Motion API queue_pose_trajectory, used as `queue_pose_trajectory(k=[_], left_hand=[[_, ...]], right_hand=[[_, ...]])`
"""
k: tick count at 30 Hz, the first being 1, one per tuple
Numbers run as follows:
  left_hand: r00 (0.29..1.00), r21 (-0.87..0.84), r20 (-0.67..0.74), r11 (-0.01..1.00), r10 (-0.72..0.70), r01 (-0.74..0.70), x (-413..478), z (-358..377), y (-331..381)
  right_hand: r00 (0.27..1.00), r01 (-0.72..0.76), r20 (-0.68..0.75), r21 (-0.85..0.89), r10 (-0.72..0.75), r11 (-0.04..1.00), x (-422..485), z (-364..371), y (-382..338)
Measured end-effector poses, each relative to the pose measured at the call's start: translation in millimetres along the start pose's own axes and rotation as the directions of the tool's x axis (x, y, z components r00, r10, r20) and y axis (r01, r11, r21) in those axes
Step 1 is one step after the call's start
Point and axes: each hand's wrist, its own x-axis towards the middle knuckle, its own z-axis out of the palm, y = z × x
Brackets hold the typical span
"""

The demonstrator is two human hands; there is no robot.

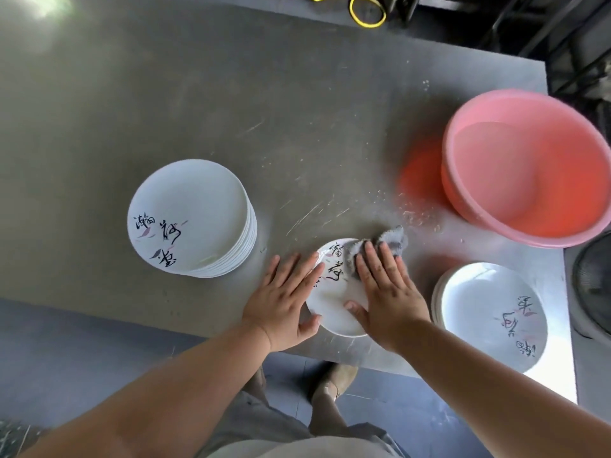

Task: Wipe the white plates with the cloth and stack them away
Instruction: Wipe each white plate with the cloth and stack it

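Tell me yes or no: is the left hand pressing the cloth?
No, the right hand presses the cloth on the plate while the left hand rests on its rim.

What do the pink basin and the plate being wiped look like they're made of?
Pink basin: likely plastic; its thin wall glows with light. Plate: probably glazed ceramic or melamine; smooth white with printed black characters.

There are 2 plate stacks: left stack [188,206] and right stack [479,292]. There is 1 single plate [334,302], 1 grey cloth [393,239], 1 pink basin [529,180] and 1 table [264,94]. There are 2 hands: left hand [281,302] and right hand [390,292].
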Motion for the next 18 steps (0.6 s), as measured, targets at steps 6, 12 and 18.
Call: queue_pose_trajectory(k=[6,12,18], left_hand=[[1.0,0.022,0.022,1.0,-0.008,0.008,0,1,-3],[1.0,0.032,0.021,0.999,-0.002,0.002,0,2,-1],[1.0,0.049,0.018,0.999,-0.001,0.0,0,4,-2]], right_hand=[[0.972,0.233,0.006,-0.003,-0.233,0.972,34,-15,-19],[0.995,-0.092,0.047,0.065,0.089,0.994,-25,9,-10],[0.999,0.035,0.024,0.058,-0.036,0.998,-1,-1,-3]])
